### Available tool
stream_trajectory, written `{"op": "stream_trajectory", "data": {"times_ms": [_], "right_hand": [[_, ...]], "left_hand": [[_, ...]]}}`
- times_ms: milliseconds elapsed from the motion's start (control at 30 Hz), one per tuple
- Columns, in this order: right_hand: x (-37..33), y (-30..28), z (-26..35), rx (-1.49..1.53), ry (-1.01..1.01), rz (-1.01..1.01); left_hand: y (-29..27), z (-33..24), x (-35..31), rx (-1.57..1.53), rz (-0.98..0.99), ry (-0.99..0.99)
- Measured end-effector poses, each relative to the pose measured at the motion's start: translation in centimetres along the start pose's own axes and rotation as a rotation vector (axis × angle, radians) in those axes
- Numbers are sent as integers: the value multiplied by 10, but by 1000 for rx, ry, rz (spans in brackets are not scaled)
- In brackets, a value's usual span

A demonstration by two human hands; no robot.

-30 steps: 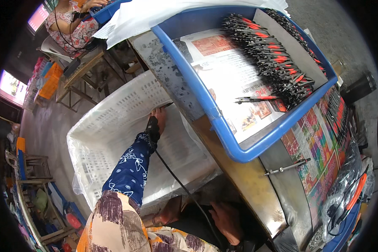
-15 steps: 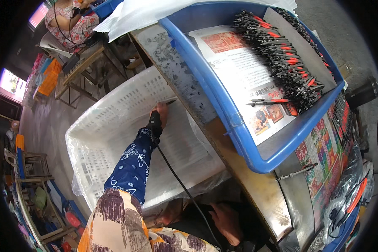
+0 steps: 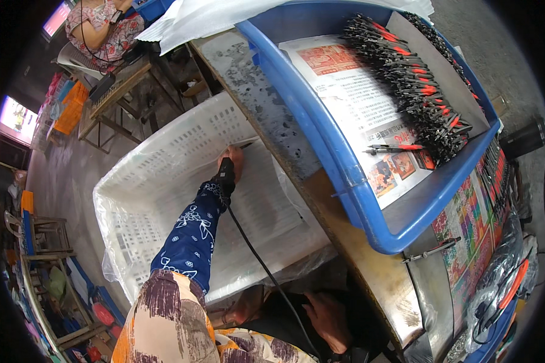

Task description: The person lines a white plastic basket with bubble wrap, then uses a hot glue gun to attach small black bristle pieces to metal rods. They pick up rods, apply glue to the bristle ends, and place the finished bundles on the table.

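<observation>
My left arm, in a blue flowered sleeve, reaches down into a white plastic basket (image 3: pixel 133 181) lined with clear film. My left hand (image 3: pixel 234 162) is closed around a slim dark pen-like piece (image 3: pixel 246 145), whose pointed end sticks out toward the bench. A black strap with a cable circles that wrist. Low in the picture, what looks like my right hand (image 3: pixel 327 320) rests against dark cloth; its fingertips are lost in shadow. Up on the bench, a blue tray (image 3: pixel 345 175) holds a thick row of black-and-red pen-like pieces (image 3: pixel 427 91) on printed paper, with one lying apart.
The worn bench (image 3: pixel 266 91) borders the basket on the right. On it lie a grey pen-like piece (image 3: pixel 431 250) and a clear plastic bag (image 3: pixel 496 284). A black cable (image 3: pixel 257 254) runs across the basket. Another person (image 3: pixel 100 33) sits at the far left beside a wooden table (image 3: pixel 115 91).
The view has shifted slightly, so the tray and bench appear a little farther right and lower. My left hand stays at almost the same place in the basket, still gripping the pen-like piece.
</observation>
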State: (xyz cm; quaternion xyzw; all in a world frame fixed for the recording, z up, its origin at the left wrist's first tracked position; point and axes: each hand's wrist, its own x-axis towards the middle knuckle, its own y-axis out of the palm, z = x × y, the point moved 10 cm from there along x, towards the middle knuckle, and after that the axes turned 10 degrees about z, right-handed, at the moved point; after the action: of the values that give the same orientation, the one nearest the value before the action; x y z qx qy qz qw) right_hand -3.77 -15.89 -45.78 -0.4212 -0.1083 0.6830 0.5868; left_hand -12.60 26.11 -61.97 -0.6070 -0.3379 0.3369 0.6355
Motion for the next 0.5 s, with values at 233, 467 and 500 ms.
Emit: {"op": "stream_trajectory", "data": {"times_ms": [233,467,500], "right_hand": [[2,-2,4,-3,7,28],[1,-3,1,-3,31,24],[2,-3,2,-16,23,21]], "left_hand": [[-13,-9,-1,85,-32,34],[-14,1,2,-3,-36,-14],[-14,3,2,-13,-27,-20]]}}
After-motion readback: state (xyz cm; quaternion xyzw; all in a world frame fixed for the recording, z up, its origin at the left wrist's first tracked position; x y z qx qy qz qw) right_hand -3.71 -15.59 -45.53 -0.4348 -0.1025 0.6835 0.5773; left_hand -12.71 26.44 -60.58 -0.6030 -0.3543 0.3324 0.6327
